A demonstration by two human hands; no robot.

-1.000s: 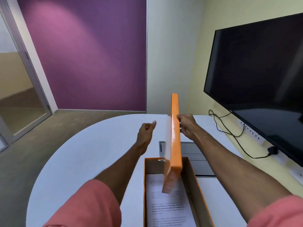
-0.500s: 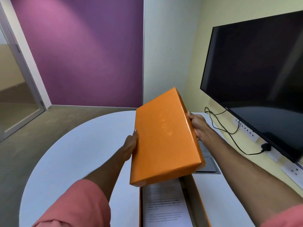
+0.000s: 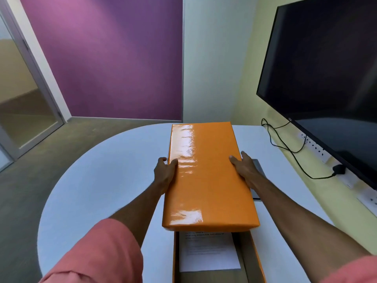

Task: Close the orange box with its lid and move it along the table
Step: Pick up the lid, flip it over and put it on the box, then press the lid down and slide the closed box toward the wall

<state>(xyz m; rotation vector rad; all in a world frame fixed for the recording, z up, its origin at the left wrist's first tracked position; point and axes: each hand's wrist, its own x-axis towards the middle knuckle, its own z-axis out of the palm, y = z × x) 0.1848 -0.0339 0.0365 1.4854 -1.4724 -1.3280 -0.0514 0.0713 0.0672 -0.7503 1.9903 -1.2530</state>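
The glossy orange lid (image 3: 206,180) lies almost flat, top side up, held in the air above the far end of the open orange box (image 3: 175,260). My left hand (image 3: 164,174) grips its left long edge and my right hand (image 3: 243,169) grips its right long edge. The box stands at the near edge of the table with its near half uncovered. A white printed sheet (image 3: 208,252) lies inside it. The lid's near end overhangs the box's far part and hides it.
The white rounded table (image 3: 102,180) carries a grey cable hatch (image 3: 258,168) just right of the lid. A large dark screen (image 3: 326,74) hangs on the right wall, with a black cable (image 3: 289,148) and sockets below it. A glass door (image 3: 24,111) is at the left.
The lid has turned from standing on edge to lying flat, top side up. My left hand, free a second ago, has taken its left edge. The lid has come down toward the box.
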